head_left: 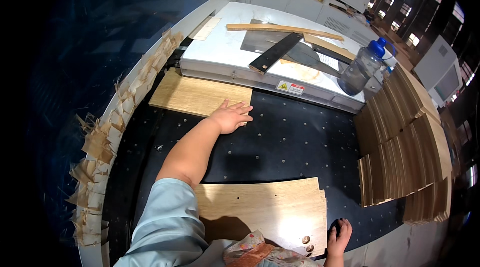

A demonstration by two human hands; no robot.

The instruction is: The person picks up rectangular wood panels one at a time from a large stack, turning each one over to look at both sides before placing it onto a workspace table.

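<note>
My left hand (231, 118) reaches forward with its fingers spread, lying on the right end of a light wood-grain board (197, 92). That board lies flat against the front of a white raised bench section. Closer to me, more wood-grain boards (270, 202) lie together, with small dark holes in the top one and two round cut-outs near its right corner. My right hand (340, 237) is low on the black table, just beyond the right edge of these near boards. Its fingers are apart, bent a little, and hold nothing.
Tall stacks of cut panels (400, 142) stand on the right of the black studded table (280, 137). Wood strips (285, 29), a dark bar (276, 53) and a blue-capped bottle (361, 69) rest on the white bench top (200, 59). Tape scraps (100, 142) line the left edge.
</note>
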